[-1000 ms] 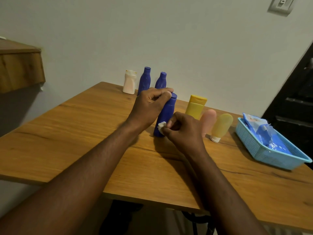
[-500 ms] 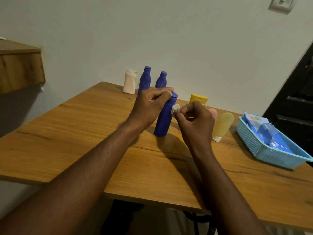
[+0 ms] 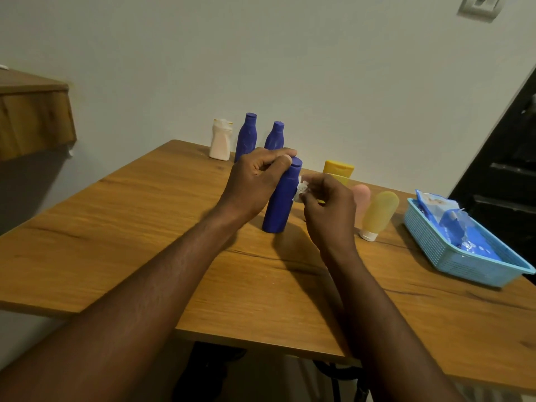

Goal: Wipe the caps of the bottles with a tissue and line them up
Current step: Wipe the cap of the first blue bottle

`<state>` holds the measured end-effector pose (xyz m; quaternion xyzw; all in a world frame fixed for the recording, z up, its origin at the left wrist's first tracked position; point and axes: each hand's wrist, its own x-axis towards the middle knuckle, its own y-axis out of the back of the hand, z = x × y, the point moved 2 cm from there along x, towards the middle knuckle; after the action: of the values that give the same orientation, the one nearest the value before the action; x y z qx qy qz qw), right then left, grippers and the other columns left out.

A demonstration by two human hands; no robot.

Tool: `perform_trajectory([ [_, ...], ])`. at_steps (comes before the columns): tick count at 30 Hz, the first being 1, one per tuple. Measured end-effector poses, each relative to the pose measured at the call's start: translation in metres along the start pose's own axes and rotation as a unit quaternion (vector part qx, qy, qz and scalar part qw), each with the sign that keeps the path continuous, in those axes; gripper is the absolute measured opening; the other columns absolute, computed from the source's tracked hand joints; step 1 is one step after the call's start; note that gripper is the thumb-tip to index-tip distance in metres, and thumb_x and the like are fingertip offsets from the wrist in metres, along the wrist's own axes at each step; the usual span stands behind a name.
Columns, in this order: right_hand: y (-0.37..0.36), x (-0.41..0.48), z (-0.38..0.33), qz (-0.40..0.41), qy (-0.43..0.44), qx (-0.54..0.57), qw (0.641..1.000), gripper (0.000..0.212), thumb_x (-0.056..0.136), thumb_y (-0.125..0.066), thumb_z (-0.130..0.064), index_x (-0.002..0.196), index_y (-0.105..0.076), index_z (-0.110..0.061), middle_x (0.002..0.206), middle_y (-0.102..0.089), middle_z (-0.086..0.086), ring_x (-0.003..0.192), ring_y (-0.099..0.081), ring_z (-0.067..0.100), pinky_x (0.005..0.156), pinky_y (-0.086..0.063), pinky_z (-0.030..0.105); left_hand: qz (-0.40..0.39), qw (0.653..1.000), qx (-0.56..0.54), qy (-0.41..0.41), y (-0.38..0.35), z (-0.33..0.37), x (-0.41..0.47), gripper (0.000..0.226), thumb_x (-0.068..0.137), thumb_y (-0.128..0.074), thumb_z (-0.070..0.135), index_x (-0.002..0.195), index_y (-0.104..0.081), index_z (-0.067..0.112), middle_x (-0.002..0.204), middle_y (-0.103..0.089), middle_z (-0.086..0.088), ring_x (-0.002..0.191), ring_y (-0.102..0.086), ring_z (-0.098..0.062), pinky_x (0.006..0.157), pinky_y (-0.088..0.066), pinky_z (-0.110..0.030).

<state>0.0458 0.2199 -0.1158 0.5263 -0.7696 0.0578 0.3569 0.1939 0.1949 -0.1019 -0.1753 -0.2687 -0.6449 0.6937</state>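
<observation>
My left hand (image 3: 255, 181) grips the upright blue bottle (image 3: 282, 198) below its cap; my right hand (image 3: 327, 210) pinches tissue (image 3: 301, 190) just right of the neck.

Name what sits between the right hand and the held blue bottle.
Head view: a crumpled white tissue, pinched by the right hand, at the blue bottle's upper side.

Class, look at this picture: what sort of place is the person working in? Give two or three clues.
Most likely a room in a home: a wooden table pushed against a plain wall with a wall switch, toiletry-style containers like the held blue bottle, and a blue plastic basket of packets.
</observation>
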Motion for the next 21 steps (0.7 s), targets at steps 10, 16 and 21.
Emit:
perform_trajectory([
  [10, 0.001, -0.004, 0.001, -0.044, -0.062, 0.009, 0.997, 0.018, 0.093, -0.064, -0.004, 0.104, -0.073, -0.015, 0.095, -0.073, -0.003, 0.096, -0.069, 0.016, 0.084, -0.061, 0.035, 0.025, 0.999, 0.043, -0.023, 0.0, 0.002, -0.008, 0.032, 0.104, -0.057, 0.029, 0.13, -0.068, 0.015, 0.122, -0.069, 0.004, 0.098, -0.063, 0.011, 0.077, -0.046, -0.002],
  [16, 0.006, -0.007, -0.018, 0.045, 0.102, 0.078, 0.991, 0.019, 0.093, -0.072, -0.006, 0.112, -0.073, -0.008, 0.106, -0.074, 0.0, 0.104, -0.069, 0.012, 0.088, -0.058, 0.022, 0.016, 1.0, 0.023, -0.001, -0.003, 0.005, -0.008, 0.032, 0.101, -0.06, 0.034, 0.129, -0.069, 0.021, 0.123, -0.069, 0.009, 0.101, -0.062, 0.013, 0.078, -0.045, 0.0],
  [21, 0.005, -0.003, -0.011, 0.055, 0.055, 0.059, 0.995, 0.02, 0.096, -0.067, -0.007, 0.113, -0.073, -0.016, 0.106, -0.073, -0.006, 0.103, -0.068, 0.007, 0.086, -0.056, 0.018, 0.013, 1.0, 0.003, 0.007, -0.005, 0.005, -0.007, 0.031, 0.102, -0.06, 0.032, 0.129, -0.069, 0.02, 0.121, -0.069, 0.01, 0.101, -0.065, 0.004, 0.078, -0.05, -0.006],
])
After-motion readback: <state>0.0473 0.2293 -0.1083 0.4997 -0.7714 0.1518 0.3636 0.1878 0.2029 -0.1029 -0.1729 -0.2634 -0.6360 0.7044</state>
